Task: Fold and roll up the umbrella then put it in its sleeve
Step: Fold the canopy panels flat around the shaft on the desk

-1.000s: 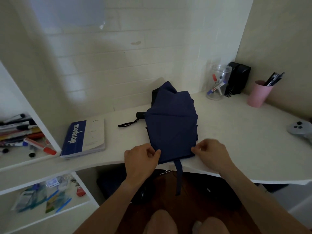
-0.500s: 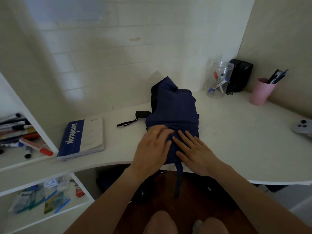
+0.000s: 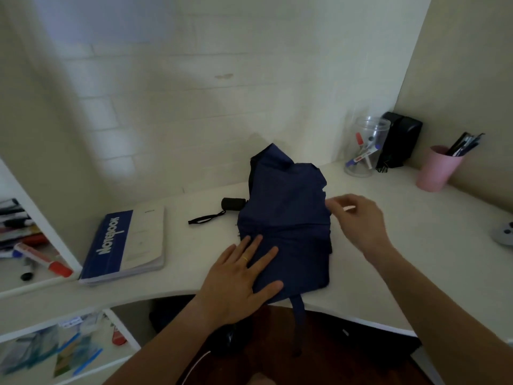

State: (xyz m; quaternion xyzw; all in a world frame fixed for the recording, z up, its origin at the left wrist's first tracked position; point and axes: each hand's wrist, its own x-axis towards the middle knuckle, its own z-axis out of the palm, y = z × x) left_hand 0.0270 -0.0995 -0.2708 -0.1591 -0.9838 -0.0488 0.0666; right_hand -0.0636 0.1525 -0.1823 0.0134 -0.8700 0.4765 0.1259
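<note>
Now, table (image 3: 388, 262): I see it carrying everything, white with a curved front edge.
Umbrella (image 3: 288, 218): navy canopy lies collapsed mid-table, its closing strap (image 3: 298, 323) hanging over the front edge; I judge the panels are being flattened so it will roll tight.
Notebook (image 3: 122, 245): well left of the umbrella, cover reading "NOTEBOOK".
Left hand (image 3: 238, 282): my grip here is flat and open, palm pinning the near fabric so it cannot slide.
Right hand (image 3: 358, 218): at the canopy's right edge; blurred, so I cannot tell whether it pinches the fabric.
Handle (image 3: 233, 203): black, poking out left, wrist loop trailing.
Sleeve: I cannot pick it out.
</note>
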